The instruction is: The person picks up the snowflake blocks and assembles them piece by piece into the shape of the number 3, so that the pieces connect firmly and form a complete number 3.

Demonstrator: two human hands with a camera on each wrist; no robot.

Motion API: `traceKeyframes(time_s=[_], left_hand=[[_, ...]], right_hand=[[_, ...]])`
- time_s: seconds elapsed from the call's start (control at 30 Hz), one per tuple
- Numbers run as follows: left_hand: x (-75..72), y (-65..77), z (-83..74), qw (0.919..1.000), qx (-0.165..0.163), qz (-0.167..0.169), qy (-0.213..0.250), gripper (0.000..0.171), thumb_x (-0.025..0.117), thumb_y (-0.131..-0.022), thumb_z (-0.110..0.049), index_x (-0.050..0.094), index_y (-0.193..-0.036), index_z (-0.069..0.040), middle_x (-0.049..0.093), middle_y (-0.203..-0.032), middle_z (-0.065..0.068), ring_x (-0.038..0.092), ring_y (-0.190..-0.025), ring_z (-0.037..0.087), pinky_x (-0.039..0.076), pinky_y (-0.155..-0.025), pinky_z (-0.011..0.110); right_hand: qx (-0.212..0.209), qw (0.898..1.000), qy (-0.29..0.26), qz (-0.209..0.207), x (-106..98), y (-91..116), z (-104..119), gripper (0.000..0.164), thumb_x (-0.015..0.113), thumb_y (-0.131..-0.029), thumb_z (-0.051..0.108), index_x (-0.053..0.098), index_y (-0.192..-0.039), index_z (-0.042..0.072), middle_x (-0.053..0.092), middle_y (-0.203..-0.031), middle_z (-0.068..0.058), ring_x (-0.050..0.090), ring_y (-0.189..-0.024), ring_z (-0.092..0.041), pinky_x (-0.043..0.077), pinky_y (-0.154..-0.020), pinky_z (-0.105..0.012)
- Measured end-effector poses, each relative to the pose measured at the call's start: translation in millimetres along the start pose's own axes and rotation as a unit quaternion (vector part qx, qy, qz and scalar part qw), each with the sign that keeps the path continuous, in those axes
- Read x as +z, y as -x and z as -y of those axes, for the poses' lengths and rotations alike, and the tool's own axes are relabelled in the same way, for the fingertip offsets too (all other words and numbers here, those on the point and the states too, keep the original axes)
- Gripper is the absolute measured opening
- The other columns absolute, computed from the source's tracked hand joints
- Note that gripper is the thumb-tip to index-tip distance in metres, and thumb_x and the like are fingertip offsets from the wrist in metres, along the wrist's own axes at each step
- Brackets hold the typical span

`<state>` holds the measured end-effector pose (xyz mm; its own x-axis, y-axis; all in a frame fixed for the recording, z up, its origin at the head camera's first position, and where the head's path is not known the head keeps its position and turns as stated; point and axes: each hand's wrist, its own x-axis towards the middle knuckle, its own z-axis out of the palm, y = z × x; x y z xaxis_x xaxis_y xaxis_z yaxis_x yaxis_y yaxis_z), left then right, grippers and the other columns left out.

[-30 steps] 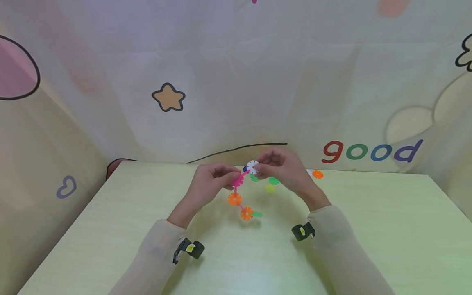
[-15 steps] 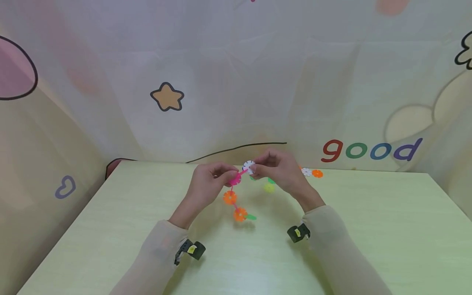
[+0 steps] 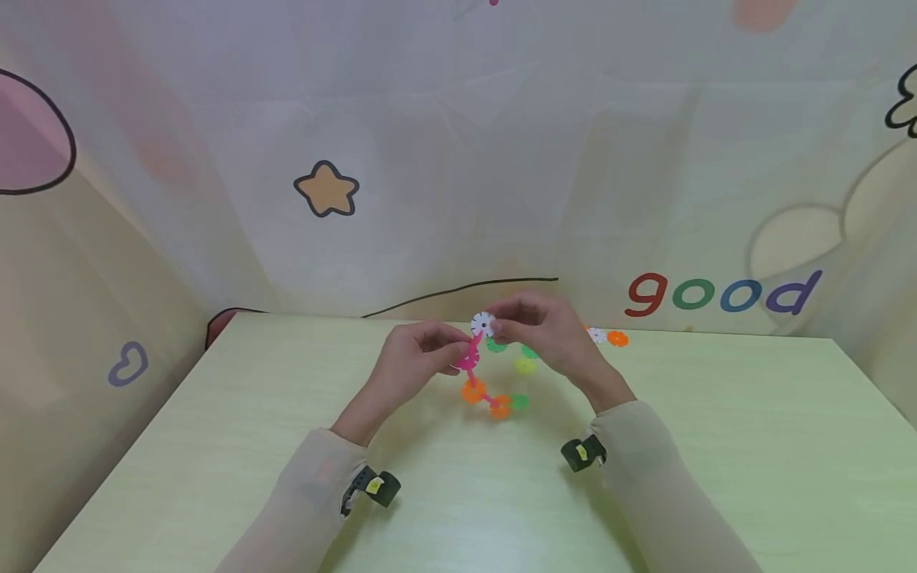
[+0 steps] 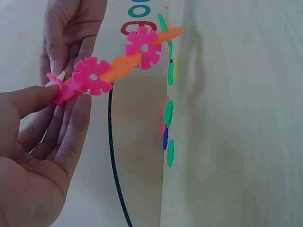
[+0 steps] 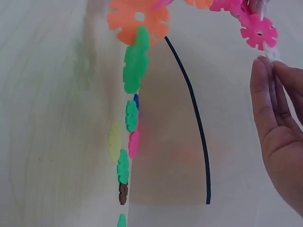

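Note:
A chain of interlocking snowflake discs hangs from my left hand (image 3: 423, 354), whose thumb and fingers pinch it near its upper pink end. Along it come a pink disc (image 4: 93, 76), an orange disc (image 3: 473, 391) and another pink disc (image 4: 143, 48). A second orange disc (image 5: 138, 21) and a green disc (image 5: 136, 61) form its lower end. My right hand (image 3: 540, 330) pinches a white snowflake disc (image 3: 482, 324) by its edge. In the right wrist view the white disc sits right at the rim of the end pink disc (image 5: 259, 32), partly hidden by fingertips.
Loose discs lie on the pale table (image 3: 716, 446) behind the hands, among them a green one (image 3: 496, 345) and a yellow one (image 3: 525, 365). A white disc (image 3: 597, 335) and an orange disc (image 3: 618, 339) lie farther right. A printed cloth backdrop (image 3: 458, 199) rises behind the table.
The chain's lower end swings left, then back right and slightly up as my left hand turns. The white disc shifts slightly left with my right hand, and both hands keep their pinch.

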<state>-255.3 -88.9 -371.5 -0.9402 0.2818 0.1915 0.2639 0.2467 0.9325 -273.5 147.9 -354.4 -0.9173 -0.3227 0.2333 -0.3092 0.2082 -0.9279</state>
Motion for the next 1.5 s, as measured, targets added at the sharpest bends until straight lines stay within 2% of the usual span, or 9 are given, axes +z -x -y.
traceKeyframes(time_s=[0.07, 0.33, 0.57, 0.73, 0.83, 1.03, 1.23, 1.37, 1.5], left_hand=[[-0.2, -0.4, 0.0, 1.0, 0.0, 0.001, 0.002, 0.018, 0.075, -0.101, -0.012, 0.078, -0.116, -0.004, 0.077, -0.104, 0.007, 0.076, -0.089, 0.023, 0.064, -0.082, 0.034], [-0.5, -0.1, -0.6, 0.9997, -0.002, -0.016, 0.02, 0.022, 0.076, -0.1, -0.017, 0.077, -0.117, -0.003, 0.077, -0.105, 0.009, 0.076, -0.091, 0.025, 0.064, -0.084, 0.035], [-7.1, 0.0, 1.1, 0.9992, -0.024, -0.007, 0.031, 0.017, 0.076, -0.101, -0.015, 0.075, -0.112, -0.002, 0.076, -0.1, 0.01, 0.076, -0.087, 0.026, 0.064, -0.086, 0.036], [-17.6, -0.7, 3.2, 0.9992, -0.018, 0.009, 0.036, 0.016, 0.073, -0.101, -0.013, 0.074, -0.11, 0.0, 0.077, -0.097, 0.012, 0.076, -0.086, 0.027, 0.064, -0.086, 0.042], [-22.0, -1.3, 3.8, 0.999, -0.019, 0.012, 0.039, 0.018, 0.073, -0.101, -0.014, 0.074, -0.111, 0.001, 0.077, -0.098, 0.012, 0.077, -0.087, 0.027, 0.064, -0.087, 0.044], [-25.7, -1.6, 5.3, 0.9983, -0.03, 0.013, 0.048, 0.02, 0.074, -0.101, -0.014, 0.073, -0.113, 0.002, 0.077, -0.101, 0.013, 0.076, -0.088, 0.027, 0.064, -0.085, 0.039], [-26.8, -1.3, 5.0, 0.9984, -0.032, 0.009, 0.046, 0.019, 0.074, -0.101, -0.015, 0.074, -0.112, 0.001, 0.077, -0.1, 0.012, 0.077, -0.087, 0.028, 0.064, -0.085, 0.038], [-27.6, -0.8, 4.1, 0.9983, -0.029, 0.006, 0.049, 0.019, 0.073, -0.101, -0.013, 0.074, -0.111, 0.002, 0.076, -0.1, 0.013, 0.077, -0.087, 0.028, 0.064, -0.084, 0.038], [-28.0, -0.9, 3.2, 0.9982, -0.028, 0.007, 0.053, 0.019, 0.074, -0.1, -0.013, 0.074, -0.111, 0.003, 0.076, -0.1, 0.013, 0.077, -0.087, 0.027, 0.065, -0.084, 0.039]], right_hand=[[0.0, 1.0, 0.01, 0.005, -0.7, 0.6, 2.1, 0.025, 0.077, -0.099, 0.011, 0.075, -0.123, 0.005, 0.075, -0.11, -0.011, 0.075, -0.096, -0.032, 0.063, -0.09, -0.036], [-0.013, 0.999, -0.029, 0.039, 7.9, -0.2, 2.4, 0.018, 0.076, -0.097, 0.001, 0.074, -0.114, -0.002, 0.074, -0.103, -0.015, 0.076, -0.092, -0.03, 0.063, -0.089, -0.038], [0.014, 0.998, -0.029, 0.051, 7.5, -1.3, 1.0, 0.024, 0.077, -0.099, 0.012, 0.073, -0.119, 0.0, 0.075, -0.106, -0.013, 0.075, -0.098, -0.032, 0.059, -0.099, -0.049], [0.039, 0.998, 0.018, 0.038, -2.9, -18.1, -7.1, 0.026, 0.074, -0.103, 0.02, 0.072, -0.122, 0.002, 0.076, -0.11, -0.016, 0.073, -0.104, -0.035, 0.056, -0.102, -0.055], [0.048, 0.996, 0.066, 0.046, -5.3, -33.8, -14.9, 0.025, 0.073, -0.103, 0.018, 0.073, -0.122, 0.003, 0.075, -0.113, -0.016, 0.072, -0.107, -0.036, 0.058, -0.099, -0.052], [0.04, 0.979, 0.168, 0.108, 1.7, -61.8, -41.6, 0.026, 0.075, -0.1, 0.011, 0.075, -0.125, 0.001, 0.077, -0.114, -0.007, 0.069, -0.106, -0.023, 0.058, -0.098, -0.039], [0.049, 0.969, 0.185, 0.159, 13.9, -73.4, -55.1, 0.025, 0.075, -0.098, 0.004, 0.075, -0.122, -0.001, 0.076, -0.104, -0.007, 0.069, -0.094, -0.023, 0.062, -0.086, -0.035], [0.051, 0.959, 0.223, 0.168, 23.5, -78.7, -56.6, 0.023, 0.079, -0.096, 0.006, 0.077, -0.118, 0.001, 0.074, -0.096, -0.005, 0.066, -0.086, -0.021, 0.06, -0.079, -0.031], [0.046, 0.94, 0.301, 0.156, 34.4, -83.3, -54.9, 0.021, 0.086, -0.092, 0.013, 0.08, -0.109, 0.005, 0.071, -0.09, -0.002, 0.061, -0.084, -0.02, 0.057, -0.077, -0.03]])
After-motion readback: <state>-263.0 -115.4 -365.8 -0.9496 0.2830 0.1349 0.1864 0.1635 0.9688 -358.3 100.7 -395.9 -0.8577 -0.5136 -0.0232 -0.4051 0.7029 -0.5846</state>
